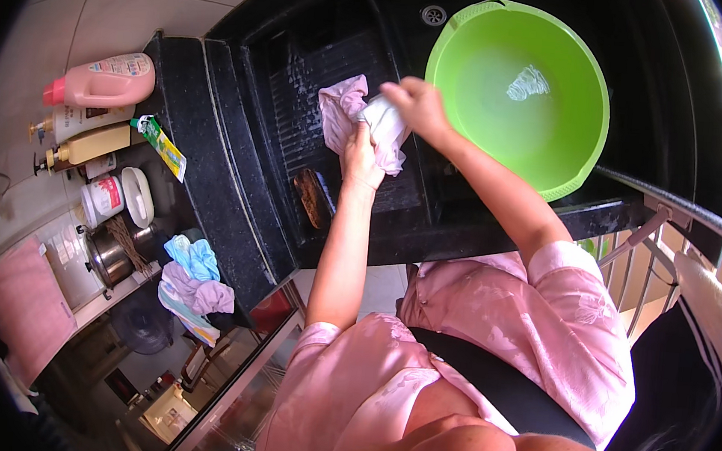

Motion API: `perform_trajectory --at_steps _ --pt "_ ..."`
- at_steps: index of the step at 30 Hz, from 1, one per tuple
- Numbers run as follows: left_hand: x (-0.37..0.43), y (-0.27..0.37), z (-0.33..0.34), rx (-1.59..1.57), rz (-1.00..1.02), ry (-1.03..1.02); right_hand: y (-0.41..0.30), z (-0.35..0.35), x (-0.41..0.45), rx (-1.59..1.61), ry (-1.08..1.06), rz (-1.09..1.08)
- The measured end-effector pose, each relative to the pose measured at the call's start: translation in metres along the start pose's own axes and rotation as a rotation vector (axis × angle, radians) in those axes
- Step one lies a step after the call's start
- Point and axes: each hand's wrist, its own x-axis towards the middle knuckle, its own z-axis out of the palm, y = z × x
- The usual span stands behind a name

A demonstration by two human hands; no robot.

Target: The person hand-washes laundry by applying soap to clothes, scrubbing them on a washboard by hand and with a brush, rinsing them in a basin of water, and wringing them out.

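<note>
My left hand (363, 158) grips a wet pale-pink and white cloth (349, 99) over the ribbed washboard part of a black stone sink (293, 116). Blurred by motion, my right hand (419, 108) is curled at the white part of the same cloth; its fingertips are partly hidden. Just right of it stands a bright green plastic basin (575, 135) holding cloudy water, with a bright reflection on its surface. A scrubbing brush (312, 198) lies on the washboard, left of my left wrist.
On the left ledge stand a pink detergent bottle (109, 81), pump bottles (94, 144), a yellow-green tube (162, 147), a white tub (103, 201) and a steel pot (110, 255). Crumpled cloths (197, 288) lie below them. A drain (433, 15) shows beside the basin; a metal railing (647, 270) is at right.
</note>
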Motion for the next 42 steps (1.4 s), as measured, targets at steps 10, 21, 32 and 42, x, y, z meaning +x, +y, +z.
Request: perform_trajectory --at_steps 10,21,32,42 --pt "0.019 -0.003 -0.001 -0.374 -0.108 -0.023 0.2 -0.165 0.027 0.657 0.241 0.677" --pt "0.039 -0.017 -0.012 -0.293 -0.101 -0.036 0.154 -0.173 0.045 0.029 0.304 0.474" --pt "0.005 -0.005 0.006 -0.034 0.009 -0.14 0.001 -0.047 0.016 -0.149 -0.386 -0.157" --pt "0.009 -0.028 -0.021 0.001 0.105 0.136 -0.027 0.026 -0.05 -0.386 -0.085 -0.439"
